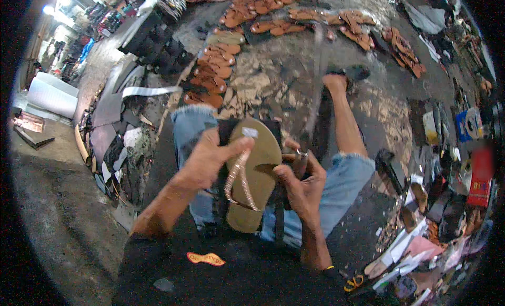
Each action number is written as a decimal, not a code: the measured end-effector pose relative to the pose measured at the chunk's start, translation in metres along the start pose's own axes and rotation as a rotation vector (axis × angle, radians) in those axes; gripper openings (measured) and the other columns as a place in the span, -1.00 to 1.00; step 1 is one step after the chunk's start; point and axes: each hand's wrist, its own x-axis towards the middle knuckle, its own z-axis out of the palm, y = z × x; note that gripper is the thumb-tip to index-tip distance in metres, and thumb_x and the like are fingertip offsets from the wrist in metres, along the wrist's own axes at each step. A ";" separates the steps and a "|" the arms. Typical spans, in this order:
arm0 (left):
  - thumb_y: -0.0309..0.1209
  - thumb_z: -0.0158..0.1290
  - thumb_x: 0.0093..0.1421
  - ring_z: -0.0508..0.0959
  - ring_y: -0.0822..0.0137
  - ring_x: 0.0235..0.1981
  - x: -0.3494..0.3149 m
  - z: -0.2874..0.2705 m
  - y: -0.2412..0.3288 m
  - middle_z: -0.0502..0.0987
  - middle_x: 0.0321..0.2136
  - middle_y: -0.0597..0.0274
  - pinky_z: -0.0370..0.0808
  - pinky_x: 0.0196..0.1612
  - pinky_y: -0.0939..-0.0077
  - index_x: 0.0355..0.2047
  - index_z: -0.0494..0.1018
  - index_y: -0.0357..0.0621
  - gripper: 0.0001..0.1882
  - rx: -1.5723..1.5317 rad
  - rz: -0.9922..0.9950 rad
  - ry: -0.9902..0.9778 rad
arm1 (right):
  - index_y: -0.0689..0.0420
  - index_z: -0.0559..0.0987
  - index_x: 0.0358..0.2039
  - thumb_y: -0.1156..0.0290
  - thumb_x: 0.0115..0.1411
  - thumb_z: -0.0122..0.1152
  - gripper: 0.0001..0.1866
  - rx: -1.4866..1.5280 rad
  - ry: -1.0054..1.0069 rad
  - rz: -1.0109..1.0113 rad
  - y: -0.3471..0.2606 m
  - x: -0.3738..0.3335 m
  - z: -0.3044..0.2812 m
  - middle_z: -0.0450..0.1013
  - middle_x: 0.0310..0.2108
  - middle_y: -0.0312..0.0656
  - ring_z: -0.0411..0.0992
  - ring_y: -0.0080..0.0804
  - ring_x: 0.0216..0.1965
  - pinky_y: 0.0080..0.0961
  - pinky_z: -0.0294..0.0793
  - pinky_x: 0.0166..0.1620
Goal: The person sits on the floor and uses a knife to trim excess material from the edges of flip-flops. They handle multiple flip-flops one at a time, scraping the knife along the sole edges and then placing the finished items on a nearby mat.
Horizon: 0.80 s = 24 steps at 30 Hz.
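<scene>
An olive-tan flip-flop (267,148) with a glittery, rose-gold Y-shaped strap (239,202) is held over my lap, toe end pointing away from me. My left hand (210,158) grips its left edge, thumb pressed on the footbed beside the toe post. A small pale label sits near the toe. At the right edge, my right hand (307,187) is closed, its thumb by the sole. Between its fingers is something dark with a shiny metal part (301,153), whose kind I cannot make out. A blurred, long thin strip (317,69) rises beyond that hand.
Brown sandals (213,69) line the floor ahead in a curved row. Leather scraps (252,90) litter the ground between my legs. Dark material is stacked at upper left, near a white roll (51,94). To the right lie a red box (480,177), yellow-handled scissors (353,283) and jumbled offcuts.
</scene>
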 end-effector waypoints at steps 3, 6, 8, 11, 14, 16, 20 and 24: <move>-0.28 0.19 0.36 0.69 0.45 -0.31 -0.029 -0.020 -0.006 0.69 -0.22 0.19 0.62 -0.30 0.55 -0.07 0.58 -0.25 -0.71 -0.419 -0.124 -0.115 | 0.18 0.55 0.09 0.10 0.47 -0.01 -0.56 -0.212 -0.103 0.086 0.000 -0.039 -0.034 0.49 -0.55 -0.18 0.43 -0.45 -0.53 -0.38 0.37 -0.45; -0.30 0.17 0.37 0.67 0.49 -0.40 -0.042 -0.024 -0.038 0.70 -0.30 0.27 0.61 -0.38 0.58 -0.12 0.60 -0.21 -0.77 -0.372 -0.286 -0.014 | 0.16 0.55 0.05 0.20 0.42 0.03 -0.64 -0.471 -0.322 0.154 0.021 -0.108 -0.069 0.47 -0.54 -0.01 0.43 -0.13 -0.57 -0.23 0.36 -0.45; -0.28 0.17 0.38 0.65 0.54 -0.45 -0.048 -0.003 -0.029 0.69 -0.36 0.30 0.57 -0.44 0.63 -0.19 0.61 -0.18 -0.79 -0.394 -0.261 0.009 | 0.17 0.55 0.00 0.25 0.39 0.07 -0.69 -0.540 -0.355 0.198 0.035 -0.155 -0.084 0.48 -0.52 0.06 0.44 0.03 -0.56 -0.17 0.36 -0.44; -0.23 0.19 0.36 0.62 0.58 -0.49 -0.052 -0.003 -0.027 0.68 -0.38 0.31 0.53 -0.48 0.65 -0.20 0.60 -0.17 -0.76 -0.340 -0.239 0.034 | 0.15 0.56 -0.06 0.25 0.36 0.14 -0.73 -0.587 -0.363 0.207 0.042 -0.188 -0.099 0.51 -0.48 0.11 0.46 0.17 -0.51 -0.11 0.38 -0.43; -0.17 0.24 0.32 0.61 0.58 -0.47 -0.050 -0.014 -0.032 0.67 -0.38 0.32 0.53 -0.46 0.63 -0.19 0.59 -0.17 -0.70 -0.143 -0.325 0.048 | 0.13 0.54 -0.11 0.21 0.35 0.19 -0.74 -0.659 -0.375 0.221 0.041 -0.179 -0.098 0.51 -0.48 0.13 0.48 0.25 -0.47 -0.04 0.39 -0.41; -0.15 0.29 0.28 0.62 0.55 -0.40 -0.045 -0.011 -0.020 0.66 -0.36 0.29 0.55 -0.37 0.58 -0.19 0.58 -0.18 -0.66 -0.041 -0.352 0.041 | 0.12 0.51 -0.12 0.17 0.35 0.20 -0.72 -0.624 -0.414 0.275 0.047 -0.128 -0.087 0.51 -0.49 0.14 0.48 0.28 -0.44 0.01 0.39 -0.41; -0.22 0.34 0.24 0.62 0.47 -0.20 -0.034 -0.003 0.004 0.67 -0.23 0.19 0.56 -0.11 0.47 -0.11 0.56 -0.28 -0.61 -0.040 -0.329 -0.002 | 0.13 0.50 -0.15 0.12 0.38 0.16 -0.69 -0.579 -0.521 0.204 0.030 -0.043 -0.065 0.51 -0.49 0.15 0.50 0.29 -0.41 0.07 0.40 -0.38; -0.23 0.36 0.21 0.59 0.39 -0.09 -0.023 -0.011 -0.001 0.64 -0.13 0.19 0.52 0.02 0.39 -0.02 0.51 -0.30 -0.52 0.094 -0.389 -0.027 | 0.12 0.53 -0.18 0.06 0.42 0.07 -0.65 -0.654 -0.660 0.122 0.003 0.015 -0.054 0.51 -0.50 0.15 0.50 0.29 -0.39 0.13 0.44 -0.28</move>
